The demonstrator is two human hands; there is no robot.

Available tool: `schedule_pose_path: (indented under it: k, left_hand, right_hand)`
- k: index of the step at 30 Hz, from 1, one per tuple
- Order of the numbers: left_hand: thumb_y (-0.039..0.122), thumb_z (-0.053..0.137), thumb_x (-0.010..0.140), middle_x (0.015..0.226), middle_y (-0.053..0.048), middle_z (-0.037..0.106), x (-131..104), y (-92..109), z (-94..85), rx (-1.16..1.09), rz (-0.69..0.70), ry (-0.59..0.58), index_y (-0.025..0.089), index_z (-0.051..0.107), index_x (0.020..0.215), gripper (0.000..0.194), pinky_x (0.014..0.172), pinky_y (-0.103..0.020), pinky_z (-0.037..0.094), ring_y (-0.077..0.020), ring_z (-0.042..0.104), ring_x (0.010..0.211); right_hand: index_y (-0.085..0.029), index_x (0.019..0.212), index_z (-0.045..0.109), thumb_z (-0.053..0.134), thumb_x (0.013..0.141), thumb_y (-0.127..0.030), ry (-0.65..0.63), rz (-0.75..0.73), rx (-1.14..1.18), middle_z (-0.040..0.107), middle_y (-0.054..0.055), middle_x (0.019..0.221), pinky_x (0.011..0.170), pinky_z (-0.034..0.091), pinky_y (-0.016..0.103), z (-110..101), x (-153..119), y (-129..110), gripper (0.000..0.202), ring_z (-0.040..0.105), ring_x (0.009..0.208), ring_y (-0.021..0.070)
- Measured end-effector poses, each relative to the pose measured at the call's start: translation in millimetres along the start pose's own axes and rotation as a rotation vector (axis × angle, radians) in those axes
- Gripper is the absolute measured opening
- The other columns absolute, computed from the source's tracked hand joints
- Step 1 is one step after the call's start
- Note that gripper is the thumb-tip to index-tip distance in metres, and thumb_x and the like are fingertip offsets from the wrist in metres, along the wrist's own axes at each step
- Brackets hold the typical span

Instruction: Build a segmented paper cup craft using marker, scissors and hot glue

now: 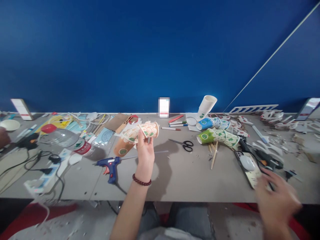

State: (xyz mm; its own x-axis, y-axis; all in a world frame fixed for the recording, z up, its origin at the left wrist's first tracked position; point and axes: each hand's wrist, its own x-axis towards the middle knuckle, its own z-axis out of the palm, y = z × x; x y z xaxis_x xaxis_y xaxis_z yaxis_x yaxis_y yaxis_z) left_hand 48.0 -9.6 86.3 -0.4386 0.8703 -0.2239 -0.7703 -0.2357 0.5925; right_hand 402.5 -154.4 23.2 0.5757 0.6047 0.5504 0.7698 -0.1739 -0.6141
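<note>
My left hand (145,148), with a dark red bead bracelet, grips an orange-and-white paper cup craft (151,130) with a scale pattern, made of cups joined end to end. Its brown cup end (122,148) lies left of my fingers, low over the table. Motion smears my right hand (277,196) at the table's front right edge, so I cannot make out its grip. Near it a white computer mouse (247,163) rests on a phone (252,176). A blue hot glue gun (110,166) lies left of my left wrist. Black-handled scissors (186,145) are to its right.
Blue (206,123) and green (206,137) paper cup crafts lie right of centre, before a stack of white cups (207,105). A plastic bottle (68,140) and power strip (53,173) occupy the left. Paper scraps (272,116) litter the right. Another person's hand (3,137) shows far left.
</note>
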Motion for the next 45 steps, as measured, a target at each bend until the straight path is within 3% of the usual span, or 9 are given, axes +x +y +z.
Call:
schedule_pose_path:
  k: [3, 6, 10, 17, 22, 26, 34, 40, 45]
  left_hand:
    - [0.037, 0.068, 0.084, 0.122, -0.006, 0.065, -8, -9, 3.2, 0.0, -0.179, -0.034, 0.023, 0.066, 0.105, 0.025, 0.101, -0.033, 0.049, -0.019, 0.058, 0.12]
    - [0.042, 0.069, 0.083, 0.109, -0.005, 0.068, -11, -20, 3.8, 0.027, -0.305, -0.067, 0.023, 0.066, 0.102, 0.028, 0.095, -0.031, 0.051, -0.0177, 0.063, 0.108]
    - [0.046, 0.071, 0.081, 0.105, -0.005, 0.069, -3, -28, 3.4, 0.074, -0.25, -0.161, 0.023, 0.066, 0.107, 0.035, 0.089, -0.029, 0.051, -0.0175, 0.064, 0.103]
    - [0.054, 0.071, 0.078, 0.091, -0.003, 0.069, 13, -29, 14.9, 0.227, -0.258, -0.057, 0.02, 0.068, 0.097, 0.039, 0.077, -0.027, 0.048, -0.0148, 0.065, 0.086]
    - [0.053, 0.073, 0.076, 0.091, -0.002, 0.068, 13, -41, 16.9, 0.214, -0.276, -0.016, 0.02, 0.066, 0.096, 0.039, 0.068, -0.023, 0.045, -0.0124, 0.064, 0.084]
    - [0.054, 0.075, 0.073, 0.09, -0.002, 0.067, 11, -52, 19.3, 0.204, -0.346, -0.03, 0.021, 0.066, 0.094, 0.041, 0.07, -0.025, 0.042, -0.0134, 0.062, 0.083]
    - [0.051, 0.076, 0.074, 0.087, -0.003, 0.066, 13, -76, 32.2, 0.2, -0.466, -0.197, 0.02, 0.065, 0.088, 0.036, 0.069, -0.026, 0.04, -0.0133, 0.059, 0.079]
    - [0.054, 0.075, 0.073, 0.1, -0.007, 0.067, 32, -81, 5.0, 0.194, -0.416, -0.278, 0.019, 0.065, 0.104, 0.047, 0.082, -0.032, 0.048, -0.0183, 0.064, 0.092]
    - [0.053, 0.072, 0.076, 0.105, -0.008, 0.067, 50, -69, -22.5, 0.217, -0.412, -0.266, 0.02, 0.063, 0.107, 0.045, 0.084, -0.038, 0.052, -0.0197, 0.067, 0.087]
  right_hand:
    - [-0.023, 0.104, 0.067, 0.062, 0.078, -0.041, -0.384, 0.024, 0.379, 0.071, 0.013, 0.106, 0.085, 0.053, 0.052, 63, -4, -74, 0.032, 0.069, 0.09, 0.0306]
    - [-0.023, 0.109, 0.066, 0.07, 0.074, -0.047, -0.812, 0.206, 0.807, 0.072, 0.01, 0.108, 0.075, 0.058, 0.038, 110, -16, -148, 0.043, 0.069, 0.091, 0.0248]
    - [-0.02, 0.099, 0.07, 0.068, 0.074, -0.058, -1.138, 0.515, 1.095, 0.073, 0.011, 0.105, 0.064, 0.059, 0.032, 148, -26, -204, 0.046, 0.069, 0.089, 0.0241]
    - [-0.02, 0.087, 0.063, 0.078, 0.064, -0.052, -0.981, 0.738, 1.178, 0.071, 0.007, 0.097, 0.065, 0.055, 0.029, 174, -30, -213, 0.042, 0.068, 0.078, 0.0184]
    - [-0.019, 0.093, 0.064, 0.078, 0.066, -0.051, -0.757, 0.458, 1.037, 0.06, -0.005, 0.066, 0.047, 0.039, 0.02, 175, -28, -204, 0.044, 0.05, 0.051, 0.0086]
    - [-0.016, 0.091, 0.067, 0.073, 0.07, -0.056, -0.782, 0.354, 0.941, 0.051, -0.007, 0.051, 0.041, 0.029, 0.022, 176, -19, -198, 0.046, 0.04, 0.043, 0.0086]
    - [-0.019, 0.079, 0.063, 0.065, 0.078, -0.054, -0.504, 0.246, 0.841, 0.061, -0.002, 0.06, 0.056, 0.045, 0.025, 179, 0, -178, 0.036, 0.055, 0.055, 0.0138]
    - [-0.02, 0.071, 0.054, 0.063, 0.08, -0.053, -0.322, 0.304, 0.861, 0.058, -0.003, 0.058, 0.051, 0.043, 0.025, 185, 12, -160, 0.035, 0.052, 0.051, 0.0123]
    - [-0.019, 0.079, 0.057, 0.065, 0.078, -0.053, -0.314, 0.344, 0.907, 0.058, -0.003, 0.059, 0.046, 0.039, 0.024, 186, 13, -156, 0.035, 0.052, 0.05, 0.0123]
